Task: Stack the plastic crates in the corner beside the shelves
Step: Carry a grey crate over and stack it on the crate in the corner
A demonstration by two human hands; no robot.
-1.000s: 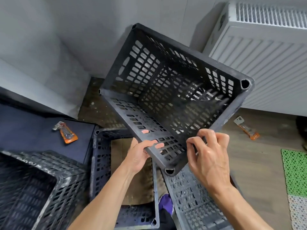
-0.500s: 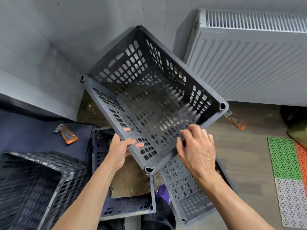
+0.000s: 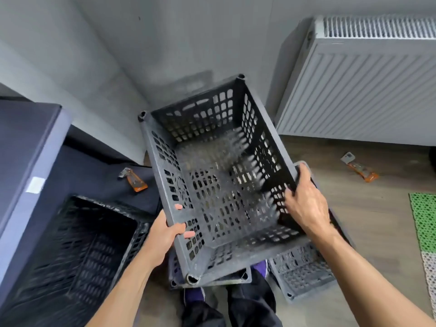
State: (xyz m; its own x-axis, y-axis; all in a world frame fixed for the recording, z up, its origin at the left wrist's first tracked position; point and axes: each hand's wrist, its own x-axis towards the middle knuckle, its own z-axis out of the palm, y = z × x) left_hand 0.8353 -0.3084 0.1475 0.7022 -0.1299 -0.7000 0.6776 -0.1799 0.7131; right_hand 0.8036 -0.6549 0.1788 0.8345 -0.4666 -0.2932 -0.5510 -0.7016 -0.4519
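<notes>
The person holds one black plastic crate (image 3: 219, 185) with both hands, open side up and tilted so the near corner sits lowest. The left hand (image 3: 162, 234) grips the left long wall near its near end: the thumb lies over the rim inside the crate, and two fingertips (image 3: 178, 206) show through the wall slots from outside. The right hand (image 3: 306, 204) grips the right long wall near its near end, fingers curled over the rim into the crate, palm on the outer face. The crate therefore spans between the two hands, its far end projecting away from the person toward the wall corner (image 3: 146, 90).

Directly under the held crate lies a second crate (image 3: 210, 279); only its near rim and corner sockets show below the held crate's low corner. Whether the two touch cannot be told. A third crate (image 3: 302, 272) lies just right of these on the wooden floor (image 3: 377, 220), partly covered by the right forearm. A fourth crate (image 3: 77, 251) stands to the left, against a dark cabinet (image 3: 23, 147).

A white radiator (image 3: 368, 86) hangs on the wall to the right. One orange-tipped tool (image 3: 133, 180) lies on a dark surface left of the held crate; another orange-tipped tool (image 3: 359, 167) lies on the floor below the radiator. A green mat (image 3: 424, 220) lies at the right edge. The person's purple shoes (image 3: 194, 295) show beneath the crates.
</notes>
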